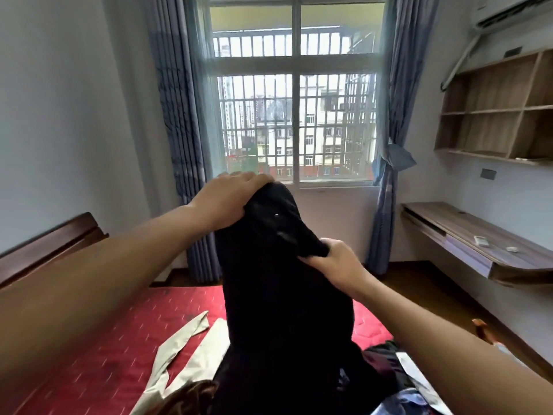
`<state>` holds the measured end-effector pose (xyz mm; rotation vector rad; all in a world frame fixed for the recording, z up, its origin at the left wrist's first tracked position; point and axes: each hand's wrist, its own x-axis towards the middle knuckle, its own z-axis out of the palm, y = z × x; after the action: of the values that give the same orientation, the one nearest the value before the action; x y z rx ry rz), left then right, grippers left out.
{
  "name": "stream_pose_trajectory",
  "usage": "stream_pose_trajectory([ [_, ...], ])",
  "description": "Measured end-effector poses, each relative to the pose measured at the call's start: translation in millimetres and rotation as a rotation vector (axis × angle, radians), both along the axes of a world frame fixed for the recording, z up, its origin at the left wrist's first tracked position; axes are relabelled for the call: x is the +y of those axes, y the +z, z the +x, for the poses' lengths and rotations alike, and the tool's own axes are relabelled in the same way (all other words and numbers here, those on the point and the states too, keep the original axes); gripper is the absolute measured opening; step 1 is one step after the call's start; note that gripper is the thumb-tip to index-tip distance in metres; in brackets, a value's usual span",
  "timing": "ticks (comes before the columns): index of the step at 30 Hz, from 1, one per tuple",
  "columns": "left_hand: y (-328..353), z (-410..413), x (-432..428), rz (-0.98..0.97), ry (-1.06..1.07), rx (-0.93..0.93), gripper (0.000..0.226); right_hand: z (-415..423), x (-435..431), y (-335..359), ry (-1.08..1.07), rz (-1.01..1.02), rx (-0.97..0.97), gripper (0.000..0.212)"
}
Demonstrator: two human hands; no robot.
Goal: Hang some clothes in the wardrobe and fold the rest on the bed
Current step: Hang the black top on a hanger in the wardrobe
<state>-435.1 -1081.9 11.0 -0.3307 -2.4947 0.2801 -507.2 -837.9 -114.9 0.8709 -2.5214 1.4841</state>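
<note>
Nearest, a beige garment (185, 345) lies flat on the red bed cover (104, 354), beside a heap of other clothes at the bottom edge. Above it a black garment (278, 280) hangs down to that heap, with the left hand (230, 199) curled over its top end and the right hand (335, 262) pinching a lower fold between thumb and fingers. Beyond stands the barred window (296, 115) between blue curtains.

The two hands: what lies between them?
In the head view, only the black garment spans between the left hand and right hand; both grip its top edge.
</note>
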Motion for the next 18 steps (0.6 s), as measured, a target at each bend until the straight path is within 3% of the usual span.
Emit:
stream_pose_trajectory([
  [3, -12.1, -5.0, -20.2, 0.173, 0.037, -0.119, 0.073, -1.0, 14.6, 36.1, -0.037, 0.081, 0.129, 0.039],
  [6, -16.8, -13.6, -26.1, 0.386, -0.092, -0.188, 0.073, 2.8, 30.2, 67.8, -0.029, 0.223, 0.191, 0.028],
  [8, -20.3, -18.8, -29.0, 0.405, -0.139, -0.214, 0.068, 4.1, 44.5, 85.1, -0.049, 0.261, 0.221, 0.014],
  [12, -35.5, -27.7, -32.1, 0.304, -0.042, -0.282, 0.049, -1.1, 76.9, 106.6, -0.140, 0.503, 0.436, 0.020],
  [15, -44.2, -32.3, -21.4, 0.195, 0.052, -0.153, 0.031, -8.8, 95.8, 109.7, -0.249, 0.721, 0.575, 0.026],
  [18, -33.8, -30.9, -14.6, 0.401, -0.004, -0.051, 0.027, -10.5, 113.8, 90.8, -0.283, 0.793, 0.418, 0.031],
])
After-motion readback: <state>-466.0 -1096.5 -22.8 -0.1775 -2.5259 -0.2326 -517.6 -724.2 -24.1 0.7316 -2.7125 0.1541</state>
